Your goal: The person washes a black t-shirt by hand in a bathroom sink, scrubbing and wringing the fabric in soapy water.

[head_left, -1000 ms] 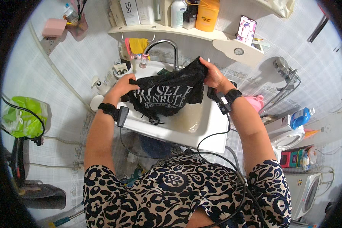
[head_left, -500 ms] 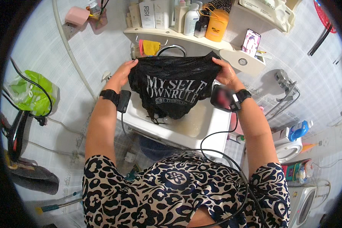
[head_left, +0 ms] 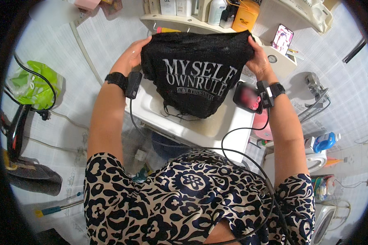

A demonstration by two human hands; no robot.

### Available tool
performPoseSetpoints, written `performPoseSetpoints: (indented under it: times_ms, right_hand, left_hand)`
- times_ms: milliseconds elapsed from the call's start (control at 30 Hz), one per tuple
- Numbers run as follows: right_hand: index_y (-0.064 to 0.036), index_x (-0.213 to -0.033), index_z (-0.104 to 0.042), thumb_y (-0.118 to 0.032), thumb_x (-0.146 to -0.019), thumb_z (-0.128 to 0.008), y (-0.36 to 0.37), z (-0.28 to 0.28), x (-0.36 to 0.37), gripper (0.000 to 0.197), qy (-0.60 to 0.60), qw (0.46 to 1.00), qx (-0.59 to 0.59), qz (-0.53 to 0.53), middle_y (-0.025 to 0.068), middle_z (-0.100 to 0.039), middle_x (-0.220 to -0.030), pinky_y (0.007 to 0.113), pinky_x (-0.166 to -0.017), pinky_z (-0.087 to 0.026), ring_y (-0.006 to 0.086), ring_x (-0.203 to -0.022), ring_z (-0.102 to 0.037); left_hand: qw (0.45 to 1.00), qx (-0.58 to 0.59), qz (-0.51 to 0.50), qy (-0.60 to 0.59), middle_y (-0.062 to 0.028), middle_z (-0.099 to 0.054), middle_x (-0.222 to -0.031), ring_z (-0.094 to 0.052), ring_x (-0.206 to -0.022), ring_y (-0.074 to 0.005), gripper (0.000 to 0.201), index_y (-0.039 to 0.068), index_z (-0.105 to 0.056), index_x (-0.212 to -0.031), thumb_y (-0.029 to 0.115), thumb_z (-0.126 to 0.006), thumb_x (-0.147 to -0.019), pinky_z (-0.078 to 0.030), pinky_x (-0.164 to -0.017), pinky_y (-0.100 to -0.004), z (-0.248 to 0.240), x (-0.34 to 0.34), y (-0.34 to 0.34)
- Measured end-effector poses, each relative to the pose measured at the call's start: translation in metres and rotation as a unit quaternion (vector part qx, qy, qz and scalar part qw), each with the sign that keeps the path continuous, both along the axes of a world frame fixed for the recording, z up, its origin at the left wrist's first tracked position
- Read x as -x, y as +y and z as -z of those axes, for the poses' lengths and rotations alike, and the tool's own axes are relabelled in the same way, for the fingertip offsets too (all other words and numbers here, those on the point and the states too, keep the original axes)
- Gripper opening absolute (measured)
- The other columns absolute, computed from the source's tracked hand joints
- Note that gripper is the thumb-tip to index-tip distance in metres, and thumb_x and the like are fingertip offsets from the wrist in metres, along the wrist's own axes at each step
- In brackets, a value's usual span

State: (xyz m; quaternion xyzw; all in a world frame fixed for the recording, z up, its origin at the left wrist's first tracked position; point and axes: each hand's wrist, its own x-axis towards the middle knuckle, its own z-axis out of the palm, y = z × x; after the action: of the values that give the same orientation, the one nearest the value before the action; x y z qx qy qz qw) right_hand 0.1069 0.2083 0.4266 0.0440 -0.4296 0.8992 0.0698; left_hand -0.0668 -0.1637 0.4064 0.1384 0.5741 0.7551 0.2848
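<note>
A pair of black briefs (head_left: pixel 192 77) with a pale printed design hangs spread out between my two hands above the white sink (head_left: pixel 237 141). Its upper left corner is pinched by my left hand (head_left: pixel 136 52), thumb on top. On the other side my right hand (head_left: pixel 257 59) grips the upper right corner. The fabric looks wet, and dark threads dangle from its lower edge. Cloudy water (head_left: pixel 212 127) shows in the basin below, partly hidden behind the cloth. Each wrist wears a black strap with a small box and a cable.
Bottles and an orange container (head_left: pixel 246 16) line the shelf (head_left: pixel 184 20) behind the sink. A phone (head_left: pixel 283 38) leans at the right. By my right wrist lies a black dish (head_left: pixel 247 98) with something pink. A hair dryer (head_left: pixel 18 126) and green bag (head_left: pixel 41 83) hang left.
My hands have lifted the briefs higher and farther from me, and stretched them somewhat wider. The view has shifted slightly. Both hands keep their hold.
</note>
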Motion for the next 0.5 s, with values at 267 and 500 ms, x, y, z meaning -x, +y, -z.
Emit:
performPoseSetpoints:
  times_ms: [267,500]
  right_hand:
    - [-0.0023,-0.117,-0.052,-0.027,-0.091,-0.052,-0.009,-0.053,0.003,0.036,0.026,0.999,-0.007,0.027,0.0127,-0.055,-0.121,0.041,-0.100,-0.037,0.0266,-0.112,-0.051]
    - [-0.0005,-0.114,-0.056,-0.030,-0.090,-0.051,0.001,-0.083,0.006,0.038,0.108,0.993,-0.011,-0.039,0.0146,-0.061,-0.110,0.041,-0.093,-0.044,0.0280,-0.101,-0.058]
  left_hand:
    - [0.967,0.086,-0.034,0.238,-0.0097,-0.052,-0.121,-0.044,-0.117,-0.0223,0.053,0.002,-0.050,-0.120,0.017,-0.072,-0.074,-0.036,-0.098,-0.0343,-0.033,-0.017,-0.009]
    - [0.973,-0.056,-0.011,0.225,-0.0053,-0.058,-0.116,-0.057,-0.104,-0.0143,0.033,0.010,-0.052,-0.121,0.015,-0.056,-0.088,-0.046,-0.088,-0.0237,-0.065,0.000,-0.022]
